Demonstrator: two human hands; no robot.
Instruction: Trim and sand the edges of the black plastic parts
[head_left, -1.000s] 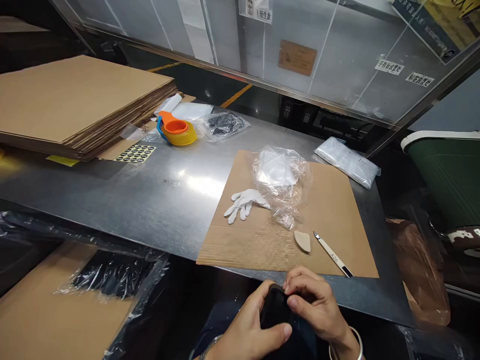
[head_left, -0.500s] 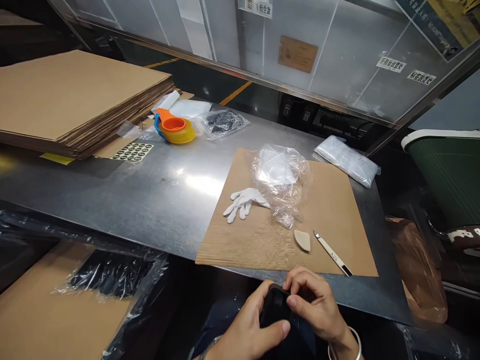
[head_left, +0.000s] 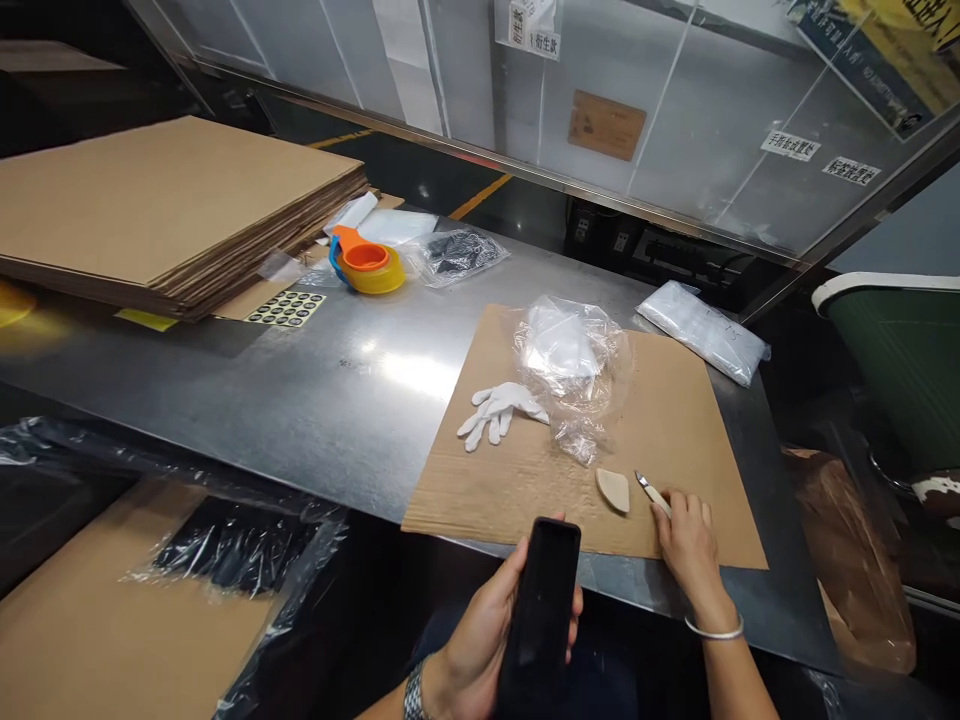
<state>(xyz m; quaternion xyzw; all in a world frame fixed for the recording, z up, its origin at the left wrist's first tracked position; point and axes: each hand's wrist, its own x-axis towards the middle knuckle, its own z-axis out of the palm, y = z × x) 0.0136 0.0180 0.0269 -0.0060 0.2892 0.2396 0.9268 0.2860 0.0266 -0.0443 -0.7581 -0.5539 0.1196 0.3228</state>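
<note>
My left hand [head_left: 480, 625] is wrapped round a long black rectangular part [head_left: 541, 610], like a case or housing with a rim, held tilted upright before the table's front edge. On the cardboard sheet [head_left: 457, 490], my right hand [head_left: 688, 545] closes its fingers over the handle of a slim white knife [head_left: 654, 492]; its metal tip points away to the left. Beside that tip lies a beige wedge-shaped pad [head_left: 613, 491]. A white glove [head_left: 501, 410] rests farther left, touching a crumpled clear plastic bag [head_left: 574, 365].
A tall stack of cardboard sheets [head_left: 195, 210] fills the metal table's left end. Near it are an orange and yellow tape dispenser [head_left: 371, 265], a sticker sheet [head_left: 287, 309] and a bagged black item [head_left: 459, 254]. A packet of clear bags [head_left: 705, 330] lies back right; a green bin [head_left: 900, 370] stands beyond.
My right hand has left the black part and moved right onto the white knife. My left hand still grips the part, now turned with its long face showing.
</note>
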